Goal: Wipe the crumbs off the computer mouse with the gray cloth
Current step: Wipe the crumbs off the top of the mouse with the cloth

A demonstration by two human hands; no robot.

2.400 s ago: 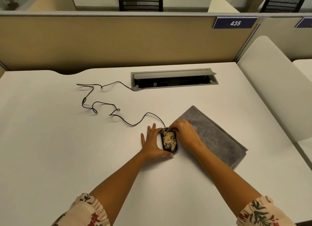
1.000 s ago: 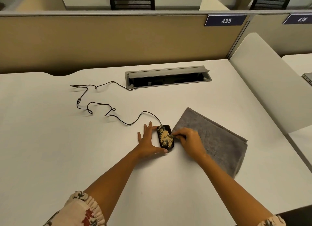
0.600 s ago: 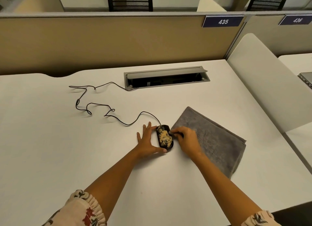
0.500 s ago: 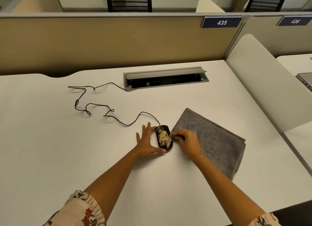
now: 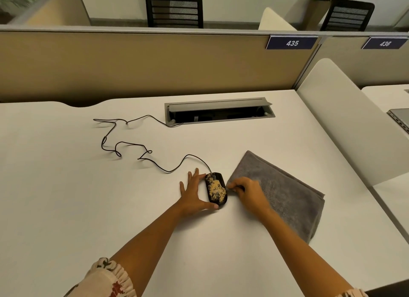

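A white desk (image 5: 66, 197) fills most of the view, backed by a tan partition (image 5: 143, 64) that carries a blue plate (image 5: 291, 43) reading 435. A grey cable hatch (image 5: 219, 110) is set into the desk near the partition, its lid raised. The folded gray cloth (image 5: 285, 192) lies flat on the desk to the right of the mouse. The right hand (image 5: 249, 191) rests on the cloth's near left corner with its fingers curled, pinching the cloth's edge just beside the mouse. The left hand (image 5: 194, 193) lies with straight, spread fingers against the left side of the mouse, thumb at its near end. The black mouse (image 5: 215, 190) sits on the desk between the two hands, its top covered in tan crumbs. Its thin cord (image 5: 124, 145) snakes across the desk to the hatch.
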